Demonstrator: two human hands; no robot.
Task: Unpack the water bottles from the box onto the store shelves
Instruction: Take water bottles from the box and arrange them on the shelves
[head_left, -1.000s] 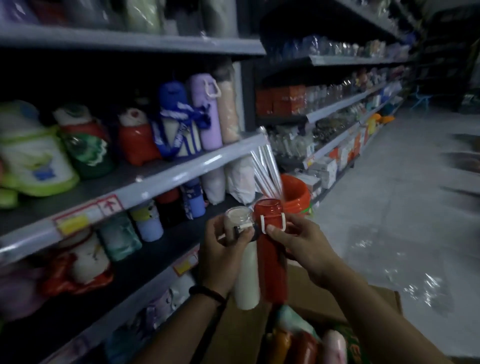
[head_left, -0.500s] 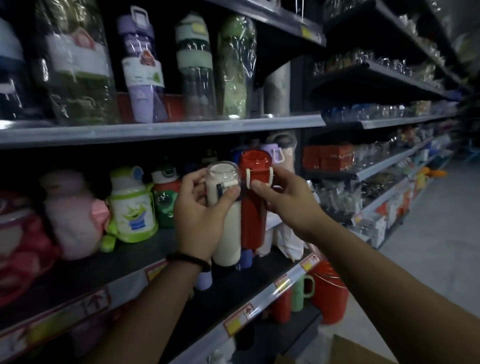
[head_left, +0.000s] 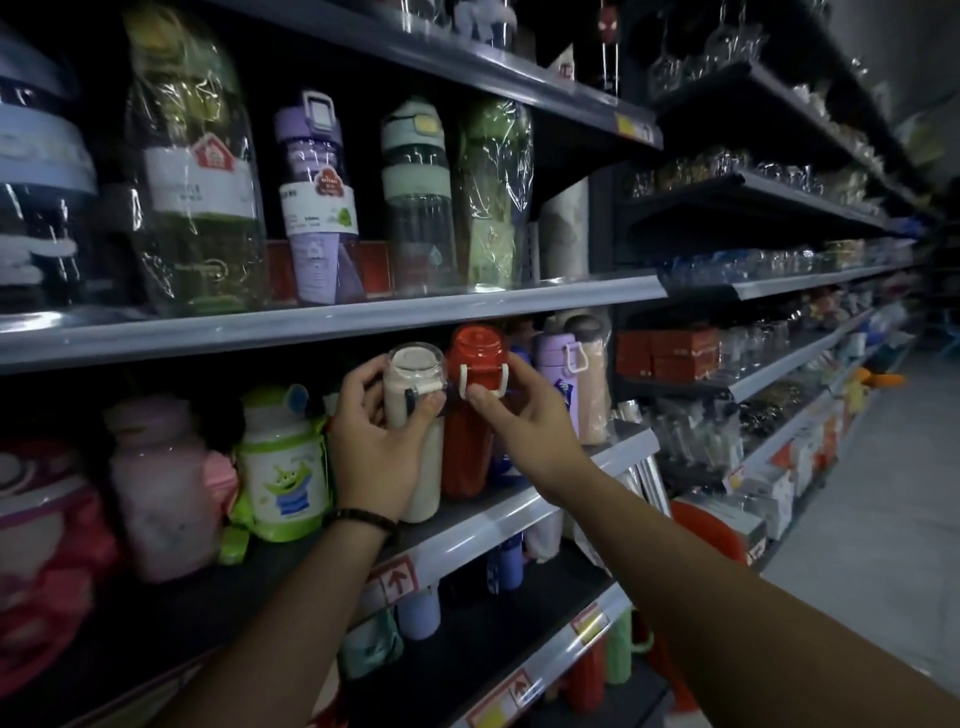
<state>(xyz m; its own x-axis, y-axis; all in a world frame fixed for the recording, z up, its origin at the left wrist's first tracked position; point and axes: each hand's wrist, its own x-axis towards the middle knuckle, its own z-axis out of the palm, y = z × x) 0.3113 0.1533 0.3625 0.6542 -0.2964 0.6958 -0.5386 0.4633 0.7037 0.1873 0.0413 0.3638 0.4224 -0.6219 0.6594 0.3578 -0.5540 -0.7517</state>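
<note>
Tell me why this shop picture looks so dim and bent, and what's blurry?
Head view: dim aisle lighting, with glare streaks on the wrapped green bottle; the wide lens bows the shelf edge; the pink bottle at left is smeared, while the cream bottle in the left hand and the red bottle in the right hand look sharper.

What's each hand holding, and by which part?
The left hand grips the cream bottle just below its lid; the right hand pinches the red bottle at its lid.

left hand (head_left: 379, 447): raised, fingers curled round cream bottle (head_left: 415, 366) | right hand (head_left: 524, 423): raised, gripping red bottle (head_left: 470, 452) | both arms extended
</note>
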